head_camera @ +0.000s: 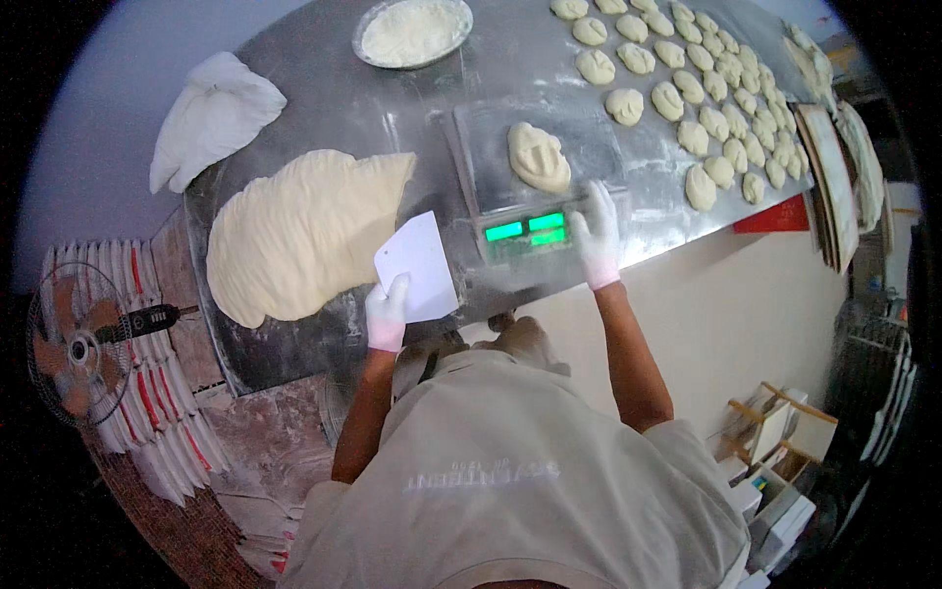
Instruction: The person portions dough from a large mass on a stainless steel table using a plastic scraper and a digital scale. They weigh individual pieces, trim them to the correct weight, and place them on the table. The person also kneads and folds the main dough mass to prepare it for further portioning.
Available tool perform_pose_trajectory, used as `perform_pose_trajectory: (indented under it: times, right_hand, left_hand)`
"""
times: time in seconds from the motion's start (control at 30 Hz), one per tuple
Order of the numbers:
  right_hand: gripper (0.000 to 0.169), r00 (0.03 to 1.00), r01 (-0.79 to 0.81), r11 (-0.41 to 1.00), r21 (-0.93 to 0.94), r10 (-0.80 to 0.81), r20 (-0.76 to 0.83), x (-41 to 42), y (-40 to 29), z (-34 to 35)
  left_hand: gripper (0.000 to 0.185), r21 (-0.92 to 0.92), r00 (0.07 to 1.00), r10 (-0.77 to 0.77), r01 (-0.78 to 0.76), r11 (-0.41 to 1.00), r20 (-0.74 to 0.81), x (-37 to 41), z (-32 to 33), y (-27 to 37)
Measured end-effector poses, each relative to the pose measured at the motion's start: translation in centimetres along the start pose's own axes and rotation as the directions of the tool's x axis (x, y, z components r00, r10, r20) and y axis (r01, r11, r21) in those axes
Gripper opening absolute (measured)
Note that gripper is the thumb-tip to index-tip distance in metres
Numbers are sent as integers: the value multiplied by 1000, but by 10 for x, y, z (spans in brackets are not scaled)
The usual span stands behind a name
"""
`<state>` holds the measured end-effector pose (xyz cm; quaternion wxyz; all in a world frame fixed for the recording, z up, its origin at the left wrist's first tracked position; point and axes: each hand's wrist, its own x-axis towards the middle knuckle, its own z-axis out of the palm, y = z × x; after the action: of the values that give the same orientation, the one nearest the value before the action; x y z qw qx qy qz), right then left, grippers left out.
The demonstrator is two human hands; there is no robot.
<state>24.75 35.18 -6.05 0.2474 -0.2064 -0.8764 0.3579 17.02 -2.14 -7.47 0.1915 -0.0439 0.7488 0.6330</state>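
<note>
A white plastic dough scraper point(421, 269) is in my gloved left hand point(388, 313), gripped at its lower left corner. The scraper's upper left edge overlaps the right side of a large slab of dough point(302, 235). My right hand point(597, 235), also gloved, is beside the lit green display point(546, 228) of a digital scale point(482, 147). Its thumb stands apart from the fingers, and nothing shows in its grasp. One lump of dough point(539, 157) rests on the scale's platform, just beyond my right fingertips.
Many dough pieces point(668, 101) cover the right part of the metal table point(324, 103). A bowl of flour point(412, 33) stands at the far edge, and a white cloth or sack point(217, 118) lies far left. A fan point(79, 346) and stacked sacks point(158, 390) stand left; boards point(828, 188) lean right.
</note>
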Motion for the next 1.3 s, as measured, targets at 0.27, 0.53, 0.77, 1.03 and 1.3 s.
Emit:
perform_pose_trajectory:
  times: [0.27,0.53,0.77,1.03,1.3]
  right_hand:
    - [55,827,-540,738,405,555,91,-138,42,-16]
    - [55,820,-571,729,378,529,218,-149,2,16]
    - [54,847,-531,684,501,444,292,-111,-6,16]
    - [48,865,-500,731,464,401,300,-76,10,-2]
    - [46,840,-540,659,524,459,289,-58,41,2]
  left_hand:
    - [34,65,993,45,-52,997,107,3,-6,10]
    - [38,185,960,97,-149,971,264,18,3,18]
    - [33,386,868,228,-412,825,441,21,61,73]
    - [26,612,639,258,-768,186,724,53,165,166]
    - [30,647,654,76,-756,95,753,98,219,186]
